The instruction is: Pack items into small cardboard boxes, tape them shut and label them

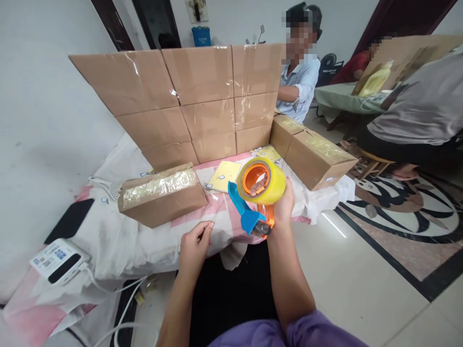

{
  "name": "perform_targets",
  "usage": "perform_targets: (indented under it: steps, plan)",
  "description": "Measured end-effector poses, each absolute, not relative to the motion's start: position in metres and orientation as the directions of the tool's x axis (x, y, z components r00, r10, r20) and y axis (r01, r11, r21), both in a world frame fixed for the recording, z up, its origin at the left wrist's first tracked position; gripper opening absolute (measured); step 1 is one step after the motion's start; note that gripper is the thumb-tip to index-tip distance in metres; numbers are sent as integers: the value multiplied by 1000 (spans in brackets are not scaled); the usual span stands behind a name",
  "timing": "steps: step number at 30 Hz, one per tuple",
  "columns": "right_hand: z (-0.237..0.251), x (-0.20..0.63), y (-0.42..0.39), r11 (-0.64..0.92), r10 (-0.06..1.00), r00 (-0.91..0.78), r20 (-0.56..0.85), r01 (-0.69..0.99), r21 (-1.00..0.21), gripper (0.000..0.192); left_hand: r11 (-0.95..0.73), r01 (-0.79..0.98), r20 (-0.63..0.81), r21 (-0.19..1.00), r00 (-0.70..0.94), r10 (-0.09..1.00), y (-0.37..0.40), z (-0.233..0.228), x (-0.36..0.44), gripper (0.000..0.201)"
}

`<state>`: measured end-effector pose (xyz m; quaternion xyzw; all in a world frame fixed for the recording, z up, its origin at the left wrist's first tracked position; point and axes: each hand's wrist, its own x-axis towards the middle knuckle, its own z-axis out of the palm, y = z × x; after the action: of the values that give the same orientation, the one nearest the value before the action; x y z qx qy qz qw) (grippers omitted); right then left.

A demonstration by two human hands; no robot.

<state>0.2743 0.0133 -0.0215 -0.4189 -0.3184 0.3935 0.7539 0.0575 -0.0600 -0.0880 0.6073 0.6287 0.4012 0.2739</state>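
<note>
My right hand is wrapped around the tape dispenser, fingertips showing through the orange core of its yellow tape roll; I have it raised over the front edge of the table. My left hand is curled narrow, thumb against forefinger, at that same edge.

The table wears a rumpled pink-and-white cloth. On it, a cardboard panel of nine taped sections stands upright at the back. A taped carton sits in front of it on my left, more cartons line the right side, and a yellow card lies between. Farther left are a white slotted utensil, a dark flat slab and a white device with a cable plugged in.

Beyond the panel, a person in a pale blue shirt is at the far side. To the right — past a floor with a black-and-white pattern — someone in grey sits by a green-covered table bearing a yellow bottle.
</note>
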Motion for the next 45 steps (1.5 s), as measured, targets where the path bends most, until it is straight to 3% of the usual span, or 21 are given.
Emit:
perform_targets:
  steps: [3, 6, 9, 14, 18, 19, 21, 23, 25, 29, 31, 33, 36, 39, 42, 45]
  plan:
    - [-20, 268, 19, 382, 862, 471, 190, -356, -853, 47, -76, 411, 160, 909, -174, 972, -62, -79, 47, 31]
    - [-36, 263, 44, 351, 888, 378, 261, -191, -917, 43, -69, 222, 135, 973, -297, 945, -60, -75, 41, 32]
    - [-60, 264, 80, 290, 901, 359, 243, -84, -953, 43, -99, 81, 123, 992, -395, 910, -59, -74, 37, 34]
    - [-75, 280, 106, 130, 923, 362, 133, 33, -991, 42, -162, 31, 159, 986, -442, 883, -60, -64, 36, 37]
    - [-50, 281, 66, 197, 789, 505, 350, 332, -923, 46, -153, 87, 176, 984, -434, 883, -66, -57, 35, 35]
    - [-41, 275, 51, 262, 800, 427, 421, 383, -886, 44, -148, 105, 179, 983, -416, 892, -68, -55, 36, 34]
    - [-24, 256, 25, 434, 870, 82, 487, 343, -833, 36, -142, 120, 177, 982, -367, 913, -71, -54, 39, 33]
    - [-12, 233, 6, 544, 835, -244, 493, 239, -804, 27, -148, 101, 173, 984, -315, 933, -73, -54, 44, 32]
    - [-4, 214, -3, 597, 772, -410, 485, 210, -774, 11, -149, 64, 161, 987, -284, 945, -72, -56, 48, 33]
    - [11, 203, -9, 674, 698, -507, 505, 227, -703, 17, -15, 35, 23, 999, -243, 970, -65, -67, 43, 55]
    - [24, 209, -10, 699, 682, -459, 570, 177, -693, 16, 93, 64, -75, 994, -247, 966, -62, -74, 34, 73]
    - [40, 214, -8, 707, 683, -383, 622, 135, -694, 14, 133, 118, -89, 984, -320, 943, -59, -80, 22, 78]
    - [61, 207, 14, 697, 686, -380, 621, 97, -711, 11, 95, 197, 5, 976, -455, 890, -58, -79, 6, 69]
    - [69, 179, 56, 671, 666, -490, 563, 62, -739, 12, 16, 260, 132, 965, -540, 831, -55, -65, -1, 64]
    - [65, 141, 103, 657, 647, -604, 464, 134, -742, 12, -70, 360, 284, 930, -584, 761, -47, -44, -4, 63]
    - [60, 112, 136, 666, 627, -700, 343, 252, -703, 12, -49, 538, 379, 842, -524, 763, -32, -24, -12, 65]
